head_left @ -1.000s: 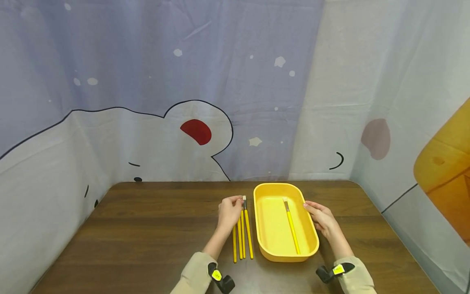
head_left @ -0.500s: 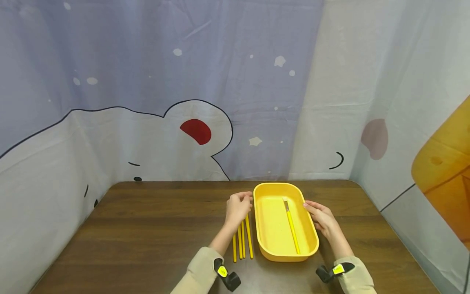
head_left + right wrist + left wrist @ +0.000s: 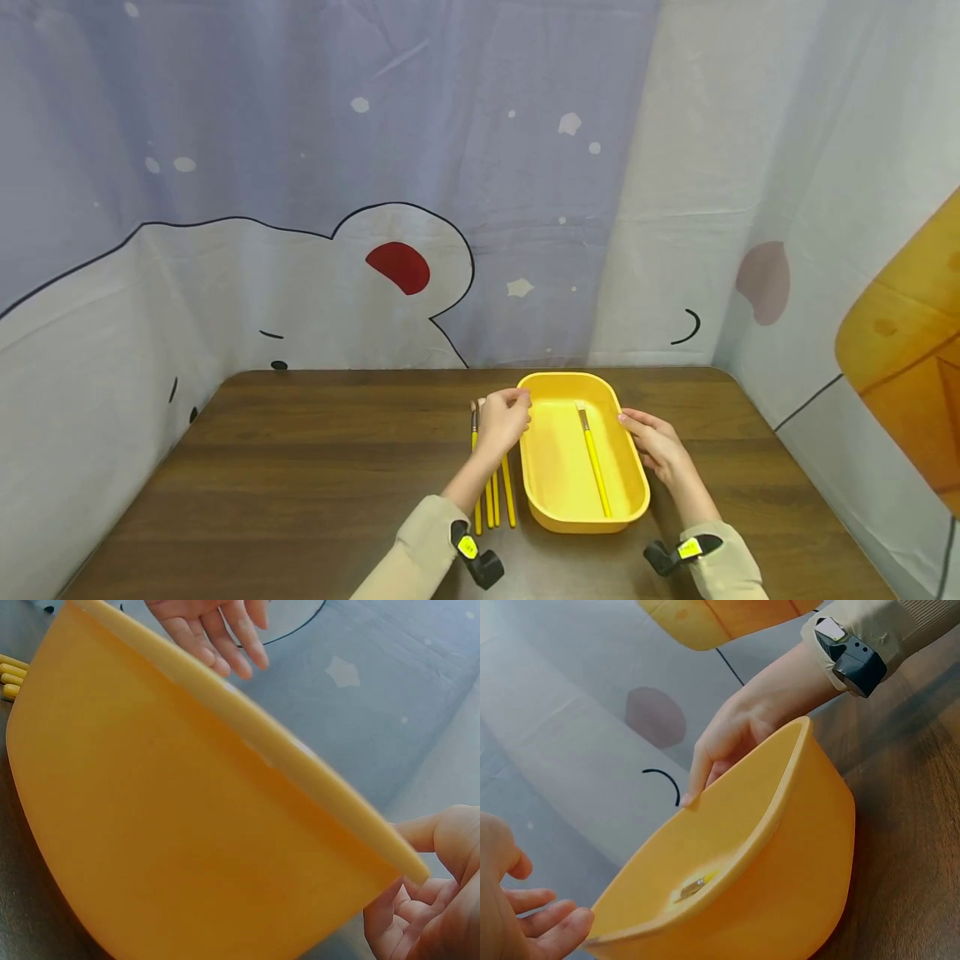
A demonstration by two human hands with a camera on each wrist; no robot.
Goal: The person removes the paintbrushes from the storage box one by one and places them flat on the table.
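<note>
A yellow rectangular tub [image 3: 553, 492] with rounded corners stands on the brown table, and one paintbrush [image 3: 594, 458] with a yellow handle lies inside it. My right hand [image 3: 660, 446] grips the tub's right rim, thumb over the edge and fingers along the outer wall, as the right wrist view also shows. At the left rim, toward the far corner, is my left hand [image 3: 502, 427]. Its fingers [image 3: 561, 930] are extended and hold nothing, with the tips right at the rim. Several more yellow paintbrushes [image 3: 508, 492] lie side by side left of the tub, partly hidden under my left hand and forearm.
The wooden table [image 3: 322, 475] stretches left and right of the tub. A printed curtain [image 3: 525, 167] hangs behind the table and along its sides. Each wrist carries a black strapped camera [image 3: 480, 567].
My left hand has moved right from the row of paintbrushes to the tub's left rim, uncovering the brush tips at the left. My right hand and the tub have stayed in place.
</note>
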